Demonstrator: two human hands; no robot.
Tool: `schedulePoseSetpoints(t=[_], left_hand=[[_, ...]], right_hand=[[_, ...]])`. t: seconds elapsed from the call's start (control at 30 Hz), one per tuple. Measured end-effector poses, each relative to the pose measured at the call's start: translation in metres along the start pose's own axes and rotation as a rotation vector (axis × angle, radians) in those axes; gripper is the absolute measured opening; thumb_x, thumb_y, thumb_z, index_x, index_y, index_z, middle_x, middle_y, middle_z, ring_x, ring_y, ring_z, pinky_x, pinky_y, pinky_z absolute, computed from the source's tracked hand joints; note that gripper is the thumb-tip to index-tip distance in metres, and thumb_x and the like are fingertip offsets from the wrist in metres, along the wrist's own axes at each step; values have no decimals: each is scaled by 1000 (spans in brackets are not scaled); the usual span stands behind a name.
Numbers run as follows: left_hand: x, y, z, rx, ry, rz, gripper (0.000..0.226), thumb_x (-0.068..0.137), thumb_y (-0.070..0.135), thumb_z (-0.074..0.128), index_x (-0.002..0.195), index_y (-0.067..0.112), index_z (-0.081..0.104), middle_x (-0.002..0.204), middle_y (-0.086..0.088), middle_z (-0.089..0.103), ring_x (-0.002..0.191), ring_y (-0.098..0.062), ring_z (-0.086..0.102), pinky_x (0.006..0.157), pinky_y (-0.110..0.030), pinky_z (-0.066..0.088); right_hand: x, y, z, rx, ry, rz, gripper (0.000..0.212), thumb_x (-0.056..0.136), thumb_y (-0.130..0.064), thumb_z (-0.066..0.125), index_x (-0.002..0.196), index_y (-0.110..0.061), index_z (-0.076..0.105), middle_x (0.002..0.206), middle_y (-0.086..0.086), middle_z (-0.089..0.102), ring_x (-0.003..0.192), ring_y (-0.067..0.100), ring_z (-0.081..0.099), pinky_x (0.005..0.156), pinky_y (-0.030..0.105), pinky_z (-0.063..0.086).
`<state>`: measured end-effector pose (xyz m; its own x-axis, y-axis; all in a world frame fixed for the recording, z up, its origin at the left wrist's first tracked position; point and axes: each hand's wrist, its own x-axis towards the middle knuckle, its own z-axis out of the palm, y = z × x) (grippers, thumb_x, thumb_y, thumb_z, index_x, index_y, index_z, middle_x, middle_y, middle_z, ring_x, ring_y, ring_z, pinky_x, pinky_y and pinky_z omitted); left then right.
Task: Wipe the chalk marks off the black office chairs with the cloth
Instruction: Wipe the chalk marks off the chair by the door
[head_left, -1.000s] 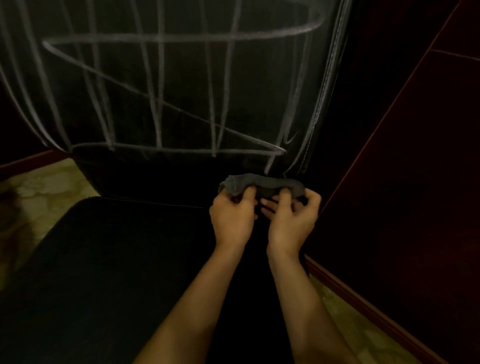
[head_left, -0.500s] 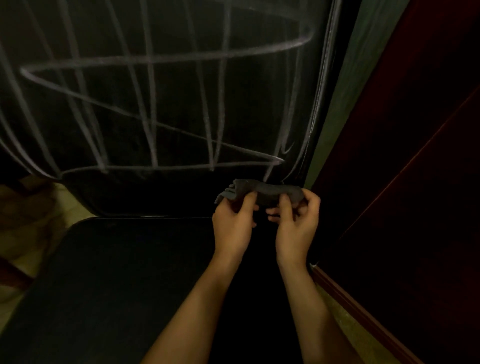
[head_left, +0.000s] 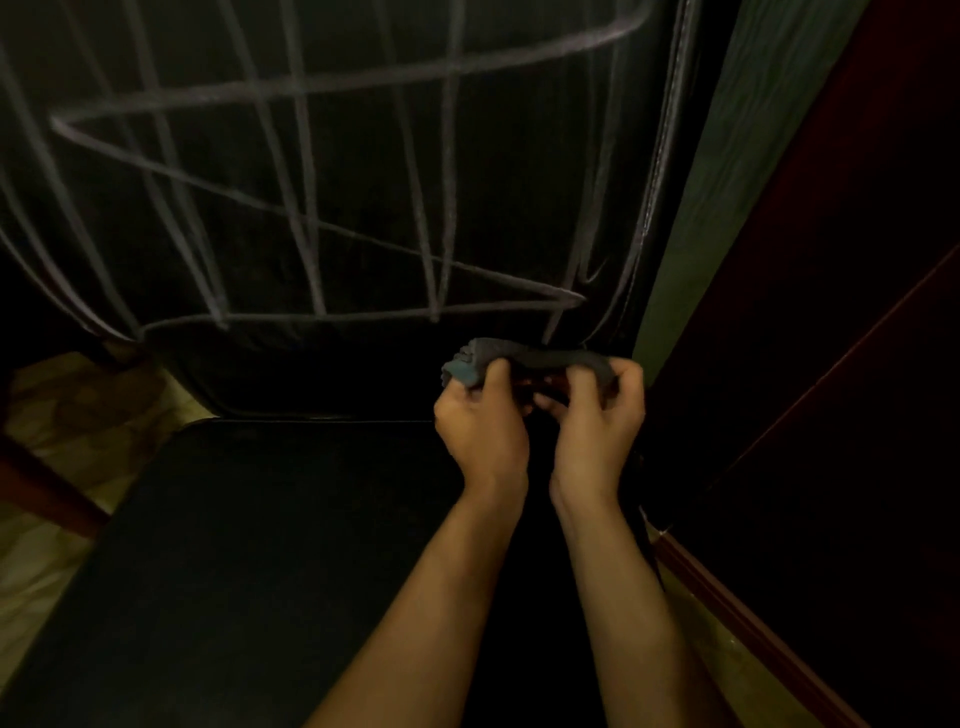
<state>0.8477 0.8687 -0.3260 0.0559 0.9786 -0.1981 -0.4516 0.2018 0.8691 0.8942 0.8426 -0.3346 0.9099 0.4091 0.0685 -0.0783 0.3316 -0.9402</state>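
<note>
From the head camera I see a dim room: pale patterned floor (head_left: 47, 525) at left, a dark red-brown panel (head_left: 831, 364) at right with a greenish strip (head_left: 727, 156) beside it. The black chair (head_left: 260, 571) fills the middle, its backrest crossed with chalk marks (head_left: 311, 208) in a rough grid. Just below the lowest marks, over the seat's back edge, both my hands hold the grey cloth (head_left: 540, 358) bunched between them. My left hand (head_left: 480, 423) pinches its left end, my right hand (head_left: 595, 426) curls round the right end. I think the cloth is clear of the backrest, but it's too dark to be sure.
</note>
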Motion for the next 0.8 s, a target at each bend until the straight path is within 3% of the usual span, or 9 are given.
schedulePoseSetpoints(t=[0.1, 0.17, 0.37, 0.47, 0.53, 0.6, 0.7, 0.8], left_hand=[[19, 18, -17, -82, 148, 63, 15, 95, 0, 54, 101, 2, 67, 89, -14, 70, 77, -22, 67, 66, -34, 54], [28, 31, -27, -118, 173, 34, 15, 96, 5, 53, 102, 6, 67, 92, -14, 71, 78, -22, 69, 68, -33, 56], [1, 5, 17, -197, 7, -146, 19, 97, 1, 48, 107, -1, 64, 95, -19, 72, 77, -28, 73, 62, -31, 59], [-2, 2, 14, -101, -63, -179, 20, 98, 5, 51, 110, 2, 67, 100, -16, 75, 85, -25, 75, 63, -28, 58], [6, 12, -3, -11, -81, -120, 18, 97, 6, 53, 101, 7, 70, 93, -11, 75, 81, -21, 74, 62, -27, 56], [22, 30, -21, -10, 5, -36, 18, 95, 3, 53, 89, 9, 69, 84, -11, 73, 71, -19, 70, 57, -27, 52], [51, 57, -55, -46, 158, 30, 17, 94, 2, 52, 86, 7, 66, 80, -12, 71, 58, -14, 65, 53, -24, 50], [73, 74, -90, -76, 234, 59, 17, 96, 3, 51, 92, 9, 66, 82, -7, 73, 65, -14, 70, 53, -22, 51]], right_hand=[[-17, 5, 34, -55, -10, -30, 24, 86, 0, 61, 89, -23, 53, 83, -1, 64, 72, 12, 67, 65, 35, 57], [-29, 5, 51, -126, -7, -30, 25, 84, -10, 65, 88, -31, 53, 82, -3, 67, 75, 16, 70, 69, 38, 59], [3, -16, 17, -146, 195, -105, 19, 82, -2, 65, 88, -16, 53, 75, -2, 61, 62, 8, 62, 60, 27, 51], [3, -17, 12, -144, 255, -125, 24, 84, -7, 63, 84, -26, 49, 83, 5, 63, 65, 22, 66, 51, 36, 55], [-4, -10, 26, -130, 260, -107, 25, 84, -7, 62, 83, -27, 47, 83, 7, 63, 62, 25, 65, 44, 31, 52], [-15, -1, 50, -121, 201, -60, 26, 82, -8, 64, 82, -28, 48, 79, 4, 63, 65, 23, 64, 51, 33, 55], [-41, 12, 97, -66, 64, 39, 20, 73, -18, 66, 83, -29, 52, 82, 1, 66, 75, 22, 70, 73, 48, 60], [-65, 26, 134, -15, -62, 132, 24, 76, -8, 67, 83, -25, 52, 83, 2, 67, 80, 23, 70, 78, 52, 59]])
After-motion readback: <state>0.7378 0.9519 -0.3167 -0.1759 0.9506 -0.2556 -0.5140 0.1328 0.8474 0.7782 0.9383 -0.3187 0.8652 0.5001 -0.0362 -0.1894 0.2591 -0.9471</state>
